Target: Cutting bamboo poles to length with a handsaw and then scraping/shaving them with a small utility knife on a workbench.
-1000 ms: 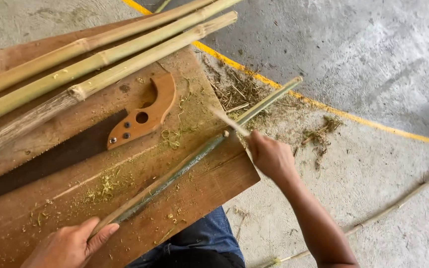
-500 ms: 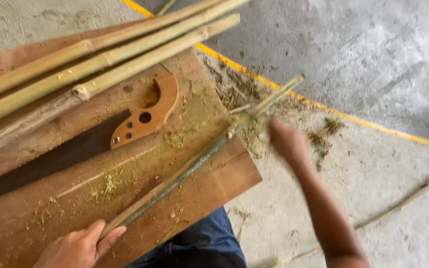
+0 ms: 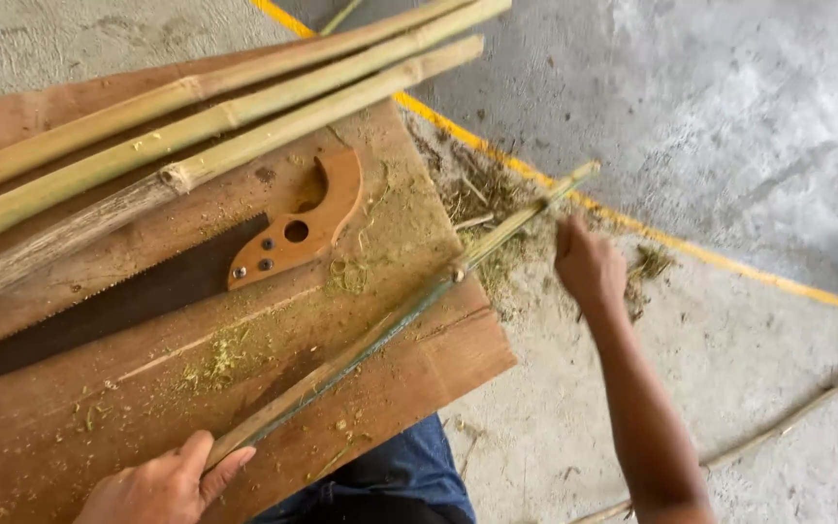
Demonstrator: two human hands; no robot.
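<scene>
While thick bamboo poles (image 3: 225,116) and a saw (image 3: 293,228) lie on the board (image 3: 419,374) over concrete floor (image 3: 729,116), the left hand (image 3: 162,485) pinches the thin stalk (image 3: 390,325) and the right hand (image 3: 589,267) hangs loosely curled, gripping nothing

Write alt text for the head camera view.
A left hand pins a thin green bamboo stick on a wooden board; the right hand is beside its far end. A saw with a wooden handle and thick bamboo poles lie behind.

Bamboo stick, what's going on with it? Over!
Left hand pins the thin bamboo stick on the wooden board. Right hand, blurred, beside its far end. Handsaw and thick bamboo poles lie alongside, clear.
</scene>
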